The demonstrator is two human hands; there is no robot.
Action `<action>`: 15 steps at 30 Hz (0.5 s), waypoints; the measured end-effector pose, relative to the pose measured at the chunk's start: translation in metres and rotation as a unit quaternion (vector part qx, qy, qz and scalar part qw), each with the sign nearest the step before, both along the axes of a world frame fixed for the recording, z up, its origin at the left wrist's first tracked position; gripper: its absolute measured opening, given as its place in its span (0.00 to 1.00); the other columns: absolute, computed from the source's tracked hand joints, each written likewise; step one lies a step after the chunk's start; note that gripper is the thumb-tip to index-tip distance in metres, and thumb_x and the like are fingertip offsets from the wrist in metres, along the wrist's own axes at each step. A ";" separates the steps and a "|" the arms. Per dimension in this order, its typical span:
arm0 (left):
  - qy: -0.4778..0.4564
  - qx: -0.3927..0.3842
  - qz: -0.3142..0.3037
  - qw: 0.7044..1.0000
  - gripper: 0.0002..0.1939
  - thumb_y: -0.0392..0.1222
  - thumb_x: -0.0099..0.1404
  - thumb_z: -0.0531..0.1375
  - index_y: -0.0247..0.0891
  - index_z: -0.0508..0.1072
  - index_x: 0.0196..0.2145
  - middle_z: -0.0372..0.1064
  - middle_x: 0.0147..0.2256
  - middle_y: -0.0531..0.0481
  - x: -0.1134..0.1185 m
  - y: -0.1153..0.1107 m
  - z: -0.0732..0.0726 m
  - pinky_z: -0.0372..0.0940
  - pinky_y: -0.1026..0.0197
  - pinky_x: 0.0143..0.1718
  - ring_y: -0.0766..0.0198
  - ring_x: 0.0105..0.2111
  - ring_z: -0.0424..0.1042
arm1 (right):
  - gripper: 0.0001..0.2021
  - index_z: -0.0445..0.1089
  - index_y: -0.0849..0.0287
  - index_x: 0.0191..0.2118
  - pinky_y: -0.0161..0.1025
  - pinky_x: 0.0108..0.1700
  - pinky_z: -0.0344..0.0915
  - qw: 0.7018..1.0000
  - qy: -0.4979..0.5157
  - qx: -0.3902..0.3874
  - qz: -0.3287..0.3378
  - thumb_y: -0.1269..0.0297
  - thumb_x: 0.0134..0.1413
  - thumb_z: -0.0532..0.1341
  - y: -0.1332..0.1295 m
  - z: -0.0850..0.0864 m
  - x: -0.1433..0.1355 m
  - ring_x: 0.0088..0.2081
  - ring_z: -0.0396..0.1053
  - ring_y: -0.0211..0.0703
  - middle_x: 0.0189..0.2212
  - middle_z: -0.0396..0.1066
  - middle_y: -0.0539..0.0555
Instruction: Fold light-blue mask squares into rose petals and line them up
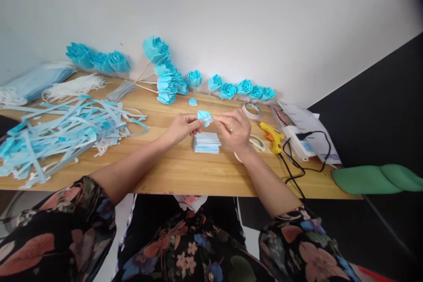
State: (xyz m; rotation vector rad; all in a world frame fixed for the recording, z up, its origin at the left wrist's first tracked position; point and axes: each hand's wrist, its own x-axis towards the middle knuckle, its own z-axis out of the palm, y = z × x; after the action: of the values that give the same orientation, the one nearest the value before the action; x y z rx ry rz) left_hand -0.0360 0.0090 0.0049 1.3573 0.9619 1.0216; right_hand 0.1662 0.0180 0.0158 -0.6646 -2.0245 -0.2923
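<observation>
Between thumb and fingers, my left hand (185, 126) pinches a small folded piece of light-blue fabric (205, 116), which looks like cut face-mask material. My right hand (235, 126) is closed, its fingertips at the right edge of that piece. Whether they grip the edge or something thin beside it is too small to tell. Just below the hands lies a stack of cut blue-and-white fabric pieces (206, 142). A single small blue petal-like piece (192, 102) rests behind them on the wooden table (198, 174).
Blue fabric flowers (167, 83) line the wall. Cut strips (66, 134) pile up on the left. At right are a tape roll (251, 110), scissors (257, 142), a yellow glue gun (272, 135), a power strip (299, 143) with black cables, and a green bottle (366, 179).
</observation>
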 end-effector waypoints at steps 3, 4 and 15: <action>0.007 -0.006 -0.015 1.000 0.15 0.48 0.58 0.62 0.34 0.70 0.21 0.65 0.20 0.53 0.001 -0.004 0.004 0.57 0.67 0.23 0.72 0.21 0.61 | 0.09 0.74 0.52 0.41 0.42 0.38 0.65 0.999 -0.036 0.017 -0.014 0.72 0.59 0.62 -0.001 -0.012 0.003 0.36 0.70 0.43 0.32 0.74 0.52; 0.010 -0.007 -0.018 1.000 0.15 0.48 0.59 0.62 0.34 0.70 0.21 0.65 0.19 0.53 0.001 -0.005 0.006 0.57 0.67 0.24 0.72 0.21 0.61 | 0.09 0.74 0.52 0.42 0.42 0.38 0.65 0.999 -0.042 0.024 -0.017 0.73 0.59 0.62 -0.002 -0.013 0.003 0.36 0.70 0.43 0.32 0.74 0.52; 0.016 -0.004 -0.019 1.000 0.16 0.47 0.60 0.61 0.34 0.70 0.20 0.65 0.19 0.53 0.003 -0.009 0.007 0.57 0.68 0.23 0.72 0.20 0.61 | 0.09 0.73 0.53 0.42 0.41 0.37 0.66 0.995 -0.070 0.070 -0.020 0.73 0.58 0.62 -0.006 -0.010 0.002 0.35 0.70 0.42 0.33 0.75 0.52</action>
State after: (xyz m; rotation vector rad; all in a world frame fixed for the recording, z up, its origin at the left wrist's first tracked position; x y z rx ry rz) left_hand -0.0330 0.0004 0.0114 1.3845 0.9592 0.9694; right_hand 0.1687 0.0119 0.0059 -0.6117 -2.1028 -0.5138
